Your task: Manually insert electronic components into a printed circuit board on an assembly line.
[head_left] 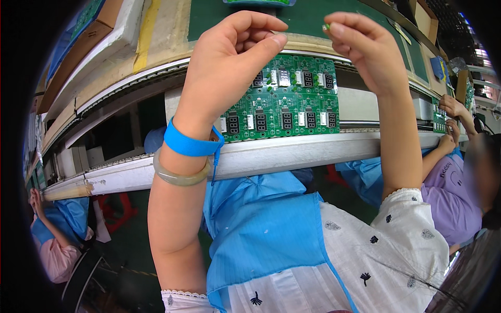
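Observation:
My left hand (229, 55), with a blue wrist strap (190, 142) and a bangle (180, 176), is held above the left part of a green circuit board (297, 112). Its fingers are curled toward the thumb; whether something tiny sits between them cannot be made out. Higher on the right, my right hand (362, 49) pinches a small green component (326, 27) between thumb and index finger, off the board. Rows of display modules, white connectors and several small green components (295, 82) sit on the board, which lies across the rails.
A white rail (261, 159) runs along the near side. Beyond the board is a green work surface (308, 31) with a blue-rimmed container (255, 2) at the top edge. Boxes (78, 57) stand at left. Co-workers' hands (453, 112) are at right, another's (36, 203) at far left.

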`<state>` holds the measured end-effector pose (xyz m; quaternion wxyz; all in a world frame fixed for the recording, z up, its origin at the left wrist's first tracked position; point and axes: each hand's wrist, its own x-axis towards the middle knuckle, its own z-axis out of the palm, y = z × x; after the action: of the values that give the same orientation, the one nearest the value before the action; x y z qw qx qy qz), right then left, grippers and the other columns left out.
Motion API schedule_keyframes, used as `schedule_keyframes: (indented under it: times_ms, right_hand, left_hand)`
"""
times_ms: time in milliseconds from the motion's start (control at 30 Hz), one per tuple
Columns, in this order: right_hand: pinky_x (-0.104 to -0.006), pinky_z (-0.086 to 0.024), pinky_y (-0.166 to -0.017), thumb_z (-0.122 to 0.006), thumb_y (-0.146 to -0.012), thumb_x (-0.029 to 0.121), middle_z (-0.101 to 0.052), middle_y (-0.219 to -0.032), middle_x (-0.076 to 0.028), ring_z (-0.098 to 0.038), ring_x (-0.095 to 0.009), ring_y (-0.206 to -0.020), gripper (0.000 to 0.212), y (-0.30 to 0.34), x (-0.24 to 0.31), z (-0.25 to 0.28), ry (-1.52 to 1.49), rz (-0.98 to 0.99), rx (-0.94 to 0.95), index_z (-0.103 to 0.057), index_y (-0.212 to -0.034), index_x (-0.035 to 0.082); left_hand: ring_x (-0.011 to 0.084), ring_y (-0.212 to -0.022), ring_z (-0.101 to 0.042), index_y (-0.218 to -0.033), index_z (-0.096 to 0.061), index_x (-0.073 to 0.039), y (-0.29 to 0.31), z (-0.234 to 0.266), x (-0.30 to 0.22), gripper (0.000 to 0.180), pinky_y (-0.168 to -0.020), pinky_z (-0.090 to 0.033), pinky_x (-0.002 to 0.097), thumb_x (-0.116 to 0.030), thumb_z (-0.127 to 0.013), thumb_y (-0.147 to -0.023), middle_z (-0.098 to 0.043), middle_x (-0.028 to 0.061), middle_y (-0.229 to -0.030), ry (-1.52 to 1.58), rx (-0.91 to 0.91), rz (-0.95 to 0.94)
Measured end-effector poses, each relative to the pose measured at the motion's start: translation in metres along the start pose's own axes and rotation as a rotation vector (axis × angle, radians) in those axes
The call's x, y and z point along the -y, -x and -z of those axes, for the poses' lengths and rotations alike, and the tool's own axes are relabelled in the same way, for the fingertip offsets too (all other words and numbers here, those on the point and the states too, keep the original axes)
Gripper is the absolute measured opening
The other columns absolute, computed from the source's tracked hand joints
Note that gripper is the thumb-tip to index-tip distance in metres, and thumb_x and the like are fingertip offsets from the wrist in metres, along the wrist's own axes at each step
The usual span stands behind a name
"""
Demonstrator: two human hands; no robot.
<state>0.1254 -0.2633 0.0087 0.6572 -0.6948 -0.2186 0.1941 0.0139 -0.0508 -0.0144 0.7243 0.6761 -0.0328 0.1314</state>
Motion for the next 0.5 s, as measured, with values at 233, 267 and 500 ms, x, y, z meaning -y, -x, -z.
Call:
schedule_keyframes:
  times_ms: [233,267,500]
  right_hand:
    - [-0.0263,-0.050,-0.085,-0.065,-0.085,0.002,-0.067,-0.096,-0.008,-0.062,-0.013,-0.091,0.020,0.037,0.004,-0.005,0.086,0.023,0.029,-0.065,-0.105,-0.001]
    - [-0.0263,-0.050,-0.085,-0.065,-0.085,0.002,-0.067,-0.096,-0.008,-0.062,-0.013,-0.091,0.020,0.039,0.004,-0.006,0.085,0.023,0.028,-0.065,-0.105,-0.001]
    - [-0.0228,-0.052,-0.077,-0.069,-0.084,0.008,-0.068,-0.092,-0.005,-0.064,-0.012,-0.084,0.017,0.057,0.002,-0.012,0.245,0.083,-0.018,-0.070,-0.100,0.002]
  left_hand:
    - [0.0049,-0.080,-0.057,-0.103,-0.066,-0.002,0.001,0.000,0.002,0.021,-0.073,-0.047,0.0178,-0.014,-0.068,-0.085,-0.063,-0.0002,-0.086,-0.046,0.000,-0.037]
    - [0.0049,-0.080,-0.057,-0.103,-0.066,-0.002,0.000,0.001,0.003,0.021,-0.073,-0.047,0.0178,-0.014,-0.068,-0.085,-0.063,-0.0002,-0.086,-0.046,0.001,-0.036]
    - [0.0044,-0.078,-0.055,-0.107,-0.058,0.002,-0.002,-0.003,-0.011,0.019,-0.071,-0.046,0.0165,-0.003,-0.063,-0.088,-0.059,0.0011,-0.089,0.158,0.011,0.236]
